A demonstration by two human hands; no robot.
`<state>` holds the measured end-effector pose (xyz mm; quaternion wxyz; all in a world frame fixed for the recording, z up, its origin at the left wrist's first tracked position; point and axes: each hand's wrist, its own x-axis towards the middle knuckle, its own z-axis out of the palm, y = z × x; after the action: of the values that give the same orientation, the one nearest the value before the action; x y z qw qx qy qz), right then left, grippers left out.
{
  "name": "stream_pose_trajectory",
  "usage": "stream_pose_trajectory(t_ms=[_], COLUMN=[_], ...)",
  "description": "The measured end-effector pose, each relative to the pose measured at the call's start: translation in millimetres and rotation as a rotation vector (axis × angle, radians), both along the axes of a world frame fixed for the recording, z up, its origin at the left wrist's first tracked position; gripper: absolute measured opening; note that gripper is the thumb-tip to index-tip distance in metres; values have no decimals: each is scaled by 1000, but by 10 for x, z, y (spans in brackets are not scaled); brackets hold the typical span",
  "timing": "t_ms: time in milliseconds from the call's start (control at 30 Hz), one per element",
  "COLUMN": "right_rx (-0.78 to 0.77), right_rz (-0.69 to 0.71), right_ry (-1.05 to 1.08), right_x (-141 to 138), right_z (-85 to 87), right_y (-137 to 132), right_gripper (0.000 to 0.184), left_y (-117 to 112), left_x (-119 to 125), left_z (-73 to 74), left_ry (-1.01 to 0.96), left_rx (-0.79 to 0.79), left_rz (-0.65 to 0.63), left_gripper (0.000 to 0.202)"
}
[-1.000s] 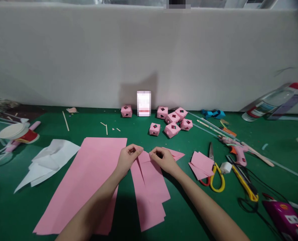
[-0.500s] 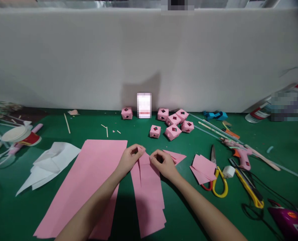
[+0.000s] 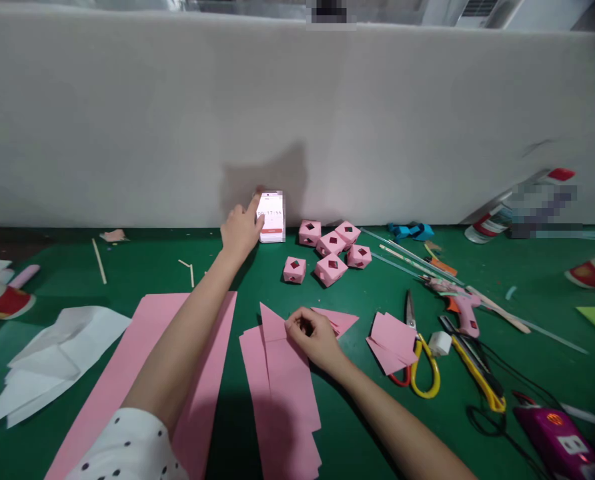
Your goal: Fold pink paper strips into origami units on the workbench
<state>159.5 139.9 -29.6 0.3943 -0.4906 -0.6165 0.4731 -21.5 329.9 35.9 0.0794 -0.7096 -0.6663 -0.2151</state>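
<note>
My left hand [image 3: 241, 230] reaches to the phone [image 3: 272, 223] propped upright against the white partition. Its index finger lies at the phone's top left corner and its thumb overlaps the screen's left edge; it grips the phone there. My right hand [image 3: 317, 337] is closed, pinching the edge of a pink paper strip [image 3: 290, 373] near a crosswise crease. A pointed corner of the strip stands up left of the fingers. Beneath it lie more pink strips. A folded pink paper piece [image 3: 347, 320] rests just behind my right hand. Large pink sheets [image 3: 127, 373] lie under my left forearm.
Several pink paper cubes [image 3: 331, 269] sit behind my right hand. To the right lie small pink squares [image 3: 390, 340], scissors [image 3: 427, 373], a box cutter [image 3: 480, 377], a glue gun [image 3: 465, 307] and a purple device [image 3: 557, 430]. White crumpled paper [image 3: 62, 360] is at left.
My left hand has let go of the pink paper and moved forward to the phone. My right hand still pinches the strip. The pink cube left of the phone is now hidden.
</note>
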Motion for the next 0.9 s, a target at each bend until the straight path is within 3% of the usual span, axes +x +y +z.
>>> stream_pose_trajectory(t_ms=[333,567,733,900], right_rx=[-5,-11,-17,-33], right_rz=[6,3,3,-4], right_ry=[-15,-3,-9,-14], right_x=[4,5,-6,-3], right_z=[5,5,12,25], right_y=[9,7,24,29], right_gripper=[13,15,14,14], left_y=[-423,-523,-473,-377], left_x=[-181,-267,-277,-274], left_z=[-445,-692,-779,-756], left_ry=[0,-40,89,207], left_rx=[-20,-49,-41,-38], left_rz=[-144,-93,-175,-222], left_gripper=[43,40,45,51])
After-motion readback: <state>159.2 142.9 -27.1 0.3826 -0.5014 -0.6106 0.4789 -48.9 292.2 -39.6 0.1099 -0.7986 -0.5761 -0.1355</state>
